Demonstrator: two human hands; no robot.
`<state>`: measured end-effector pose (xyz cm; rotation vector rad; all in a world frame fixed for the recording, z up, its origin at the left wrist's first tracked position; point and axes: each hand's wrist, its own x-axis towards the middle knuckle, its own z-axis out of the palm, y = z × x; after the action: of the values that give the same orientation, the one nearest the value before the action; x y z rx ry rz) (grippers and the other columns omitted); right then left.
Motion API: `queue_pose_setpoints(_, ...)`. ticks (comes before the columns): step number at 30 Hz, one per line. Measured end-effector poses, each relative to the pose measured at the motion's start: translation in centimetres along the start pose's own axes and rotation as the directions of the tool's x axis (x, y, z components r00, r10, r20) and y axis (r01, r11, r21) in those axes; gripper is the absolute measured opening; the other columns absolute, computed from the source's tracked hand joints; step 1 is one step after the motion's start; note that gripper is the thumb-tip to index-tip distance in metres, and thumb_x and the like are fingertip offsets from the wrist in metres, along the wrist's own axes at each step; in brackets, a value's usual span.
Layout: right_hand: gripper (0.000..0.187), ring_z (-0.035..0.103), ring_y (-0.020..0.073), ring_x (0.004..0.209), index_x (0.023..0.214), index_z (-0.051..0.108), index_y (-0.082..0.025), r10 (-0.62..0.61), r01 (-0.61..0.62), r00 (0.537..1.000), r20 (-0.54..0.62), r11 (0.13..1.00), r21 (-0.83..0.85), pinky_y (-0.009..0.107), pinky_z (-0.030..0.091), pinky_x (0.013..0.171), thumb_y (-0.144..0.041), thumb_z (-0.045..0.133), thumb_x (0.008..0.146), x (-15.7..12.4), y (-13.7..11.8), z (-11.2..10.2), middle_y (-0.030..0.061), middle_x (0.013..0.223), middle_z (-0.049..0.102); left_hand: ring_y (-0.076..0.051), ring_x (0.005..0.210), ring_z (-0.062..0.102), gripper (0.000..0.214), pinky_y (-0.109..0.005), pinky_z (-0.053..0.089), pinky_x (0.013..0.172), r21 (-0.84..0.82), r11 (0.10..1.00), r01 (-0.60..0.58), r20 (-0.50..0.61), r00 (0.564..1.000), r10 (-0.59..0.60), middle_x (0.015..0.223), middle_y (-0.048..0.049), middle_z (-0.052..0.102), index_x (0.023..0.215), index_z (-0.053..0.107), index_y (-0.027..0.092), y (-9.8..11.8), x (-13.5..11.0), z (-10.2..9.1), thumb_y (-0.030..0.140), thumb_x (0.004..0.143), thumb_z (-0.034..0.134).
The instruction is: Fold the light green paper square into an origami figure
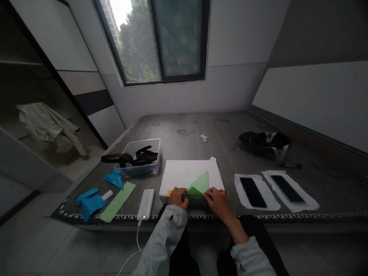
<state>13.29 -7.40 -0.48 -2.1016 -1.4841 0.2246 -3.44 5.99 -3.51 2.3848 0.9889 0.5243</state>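
A green paper (199, 184) folded into a triangle lies on a white board (184, 173) at the near edge of the grey mat. My left hand (178, 196) presses down on the paper's near left corner with curled fingers. At the paper's near right edge rests my right hand (217, 197), fingers pressed on the fold. A small yellow piece (169, 192) shows at the board's near left corner.
A white power bank (145, 204) with its cable lies left of the board. Farther left are a green paper strip (118, 201), blue folded papers (90, 202) and a clear tray (142, 157) holding dark straps. Two phones (253, 192) on white sheets lie to the right. A dark bundle (264, 141) sits beyond.
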Motion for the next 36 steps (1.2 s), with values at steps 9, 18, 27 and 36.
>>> queue_pose_setpoints(9, 0.028, 0.058, 0.0183, 0.086, 0.075, 0.066, -0.022, 0.184, -0.194, 0.967, -0.177, 0.980, -0.037, 0.038, 0.025, 0.087, -0.034, 0.044, 0.089, 0.5, -0.8, 2.1, 0.0024, 0.083, 0.065, -0.018, 0.084, 0.060, 0.028, -0.026, 0.039, 0.071, 0.078, 0.956, 0.284, -0.004, 0.959, -0.285, 0.083, -0.0038, 0.068, 0.091, 0.069, 0.027, 2.0, 1.7, -0.2, 0.044, 0.086, 0.048)
queue_pose_setpoints(18, 0.015, 0.056, 0.0214, 0.091, 0.089, 0.059, -0.023, 0.162, -0.199, 0.955, -0.248, 0.971, -0.132, 0.037, 0.031, 0.082, -0.032, 0.048, 0.087, 0.2, -0.4, 2.4, 0.0045, 0.093, 0.063, -0.013, 0.084, 0.057, 0.015, -0.023, 0.036, 0.068, 0.092, 0.935, 0.342, -0.019, 0.940, -0.341, 0.091, 0.0008, 0.060, 0.093, 0.061, 0.026, 2.9, 2.3, -0.3, 0.036, 0.084, 0.056)
queue_pose_setpoints(27, 0.046, 0.033, 0.0220, 0.132, 0.138, 0.036, -0.016, -0.197, 0.173, 0.980, -0.039, 0.926, -0.335, 0.041, 0.022, 0.105, -0.028, 0.029, 0.094, -0.6, -1.7, 5.3, 0.0098, 0.143, 0.040, -0.021, 0.101, 0.049, 0.022, -0.031, 0.035, 0.078, 0.218, 0.889, 0.402, -0.133, 0.915, -0.381, 0.105, -0.0040, 0.054, 0.100, 0.060, 0.030, 3.2, 2.2, 0.3, 0.040, 0.081, 0.060)
queue_pose_setpoints(36, 0.050, 0.031, 0.0238, 0.134, 0.141, 0.033, -0.017, -0.137, 0.149, 0.989, 0.060, 0.925, -0.349, 0.049, 0.011, 0.111, -0.038, 0.026, 0.095, -2.8, -0.7, 3.3, 0.0077, 0.144, 0.037, -0.022, 0.104, 0.048, 0.024, -0.031, 0.036, 0.083, 0.206, 0.865, 0.458, -0.134, 0.889, -0.439, 0.110, -0.0043, 0.052, 0.099, 0.060, 0.028, 3.1, 2.2, -0.2, 0.037, 0.077, 0.065)
